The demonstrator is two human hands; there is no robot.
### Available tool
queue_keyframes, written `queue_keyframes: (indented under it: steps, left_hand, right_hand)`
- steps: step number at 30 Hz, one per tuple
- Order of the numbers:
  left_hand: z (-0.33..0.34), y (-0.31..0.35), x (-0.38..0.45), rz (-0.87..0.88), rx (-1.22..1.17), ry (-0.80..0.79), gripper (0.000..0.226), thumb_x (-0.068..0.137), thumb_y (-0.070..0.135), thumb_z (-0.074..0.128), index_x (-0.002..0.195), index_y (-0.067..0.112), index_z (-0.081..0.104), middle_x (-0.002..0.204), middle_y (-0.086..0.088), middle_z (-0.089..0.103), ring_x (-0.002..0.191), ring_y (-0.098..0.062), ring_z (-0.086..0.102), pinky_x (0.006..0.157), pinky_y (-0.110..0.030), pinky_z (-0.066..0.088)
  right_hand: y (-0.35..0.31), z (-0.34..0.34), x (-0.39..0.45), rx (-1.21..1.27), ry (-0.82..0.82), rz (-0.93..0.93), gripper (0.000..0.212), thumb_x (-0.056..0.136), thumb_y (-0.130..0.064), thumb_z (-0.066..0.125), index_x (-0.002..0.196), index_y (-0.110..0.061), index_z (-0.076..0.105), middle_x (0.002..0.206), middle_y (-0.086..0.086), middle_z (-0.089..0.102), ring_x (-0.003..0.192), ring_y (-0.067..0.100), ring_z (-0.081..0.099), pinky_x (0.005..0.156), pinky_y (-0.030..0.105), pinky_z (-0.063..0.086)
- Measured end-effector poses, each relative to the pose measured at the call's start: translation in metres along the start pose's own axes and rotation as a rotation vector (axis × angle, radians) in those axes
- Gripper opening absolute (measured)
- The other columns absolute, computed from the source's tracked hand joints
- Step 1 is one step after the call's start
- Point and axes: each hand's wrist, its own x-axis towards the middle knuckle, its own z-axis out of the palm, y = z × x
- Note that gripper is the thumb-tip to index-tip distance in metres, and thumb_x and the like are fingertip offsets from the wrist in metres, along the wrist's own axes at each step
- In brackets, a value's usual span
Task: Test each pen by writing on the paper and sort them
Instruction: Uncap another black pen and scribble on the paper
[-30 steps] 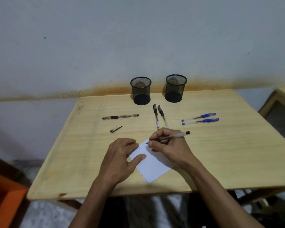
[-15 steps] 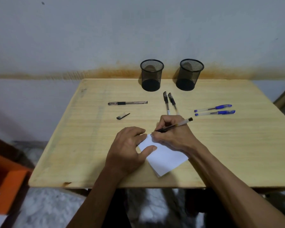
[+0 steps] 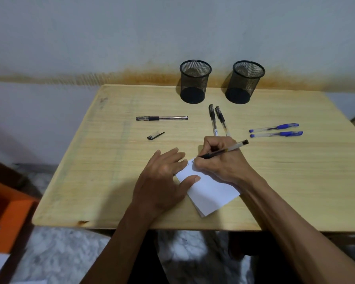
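A white folded paper (image 3: 210, 190) lies near the table's front edge. My left hand (image 3: 164, 179) rests flat on its left corner, fingers straight. My right hand (image 3: 221, 158) grips an uncapped black pen (image 3: 226, 150) with its tip on the paper's top corner, where small ink marks show. Its cap (image 3: 155, 135) lies to the left. A capped black pen (image 3: 162, 118) lies further back left. Two black pens (image 3: 217, 120) lie side by side in the middle. Two blue pens (image 3: 276, 130) lie to the right.
Two black mesh cups (image 3: 195, 82) (image 3: 246, 83) stand at the back edge of the wooden table (image 3: 103, 171), against the wall. An orange box (image 3: 7, 216) sits on the floor at the left.
The camera view has shifted and drawn closer. My right hand has moved the pen tip slightly on the paper; my left hand's fingers have straightened onto the sheet.
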Motion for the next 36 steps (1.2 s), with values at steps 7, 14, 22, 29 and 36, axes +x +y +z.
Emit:
queue_keyframes:
  steps: [7,14,22,29,36]
  left_hand:
    - [0.0002,0.0013,-0.0006,0.009,-0.005,0.016,0.05,0.08,0.055,0.064,0.099,0.01,0.076,0.119,-0.005,0.071,0.123,-0.019,0.06,0.106,-0.054,0.042]
    - [-0.0003,0.0016,-0.0006,0.013,-0.001,0.018,0.052,0.08,0.056,0.063,0.1,0.01,0.076,0.118,-0.004,0.072,0.123,-0.018,0.06,0.107,-0.054,0.042]
    - [0.0001,0.0017,-0.0006,0.006,-0.002,0.016,0.052,0.079,0.057,0.063,0.099,0.011,0.076,0.118,-0.003,0.072,0.123,-0.017,0.06,0.108,-0.053,0.041]
    - [0.001,0.0011,-0.0009,-0.013,-0.014,0.013,0.052,0.079,0.058,0.063,0.099,0.012,0.077,0.119,-0.001,0.071,0.124,-0.014,0.058,0.11,-0.049,0.039]
    - [-0.0008,0.0024,-0.0004,-0.015,-0.023,0.01,0.053,0.078,0.057,0.062,0.099,0.011,0.077,0.119,-0.002,0.071,0.124,-0.015,0.059,0.11,-0.049,0.038]
  right_hand:
    - [0.002,0.0006,0.0004,0.114,0.01,0.042,0.024,0.066,0.012,0.076,0.062,0.002,0.054,0.055,0.024,0.059,0.047,0.028,0.055,0.047,0.04,0.045]
    - [0.0013,0.0002,-0.001,0.087,0.02,0.028,0.024,0.066,0.011,0.076,0.062,0.003,0.054,0.055,0.024,0.059,0.047,0.025,0.055,0.046,0.037,0.045]
    - [0.0028,0.0003,-0.0012,0.136,0.02,0.052,0.024,0.064,0.012,0.074,0.063,0.006,0.051,0.052,0.022,0.056,0.047,0.026,0.051,0.047,0.041,0.042]
    - [0.0014,0.0008,-0.0023,0.162,0.046,0.061,0.024,0.065,0.014,0.072,0.062,0.003,0.051,0.055,0.03,0.055,0.046,0.025,0.051,0.048,0.04,0.043]
    - [-0.001,0.0009,-0.0039,0.184,0.05,0.059,0.024,0.067,0.02,0.07,0.064,0.01,0.049,0.056,0.033,0.052,0.046,0.024,0.049,0.046,0.037,0.04]
